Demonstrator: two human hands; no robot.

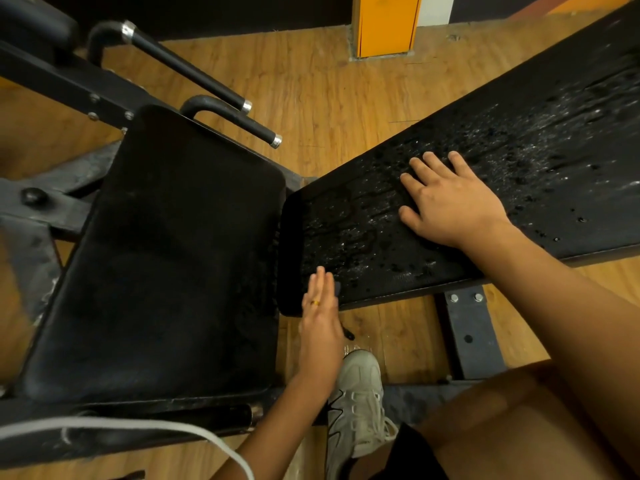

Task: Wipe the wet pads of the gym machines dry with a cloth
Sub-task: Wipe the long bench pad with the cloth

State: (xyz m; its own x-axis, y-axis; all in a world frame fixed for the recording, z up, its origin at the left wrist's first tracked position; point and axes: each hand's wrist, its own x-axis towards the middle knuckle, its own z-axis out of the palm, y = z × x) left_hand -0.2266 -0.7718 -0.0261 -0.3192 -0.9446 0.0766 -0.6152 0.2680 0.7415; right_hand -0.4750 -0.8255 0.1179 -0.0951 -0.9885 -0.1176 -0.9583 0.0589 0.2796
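The long black back pad (519,140) runs from the centre to the upper right and is covered in water drops and streaks. My right hand (446,199) lies flat on its lower part, fingers spread and straight. A darker ridged patch (346,216) spreads left of that hand; whether it is a dark cloth or wet pad I cannot tell. My left hand (320,323), with a ring on one finger, is held edge-on with straight fingers at the pad's near corner. The black seat pad (166,258) to the left looks matt and without drops.
Two black handles with chrome ends (194,71) (242,123) stick out behind the seat. The dark steel frame (471,334) passes under the pads. My pale shoe (356,403) stands on the wooden floor (311,81). An orange pillar (388,26) is at the back. A white cord (138,427) hangs at lower left.
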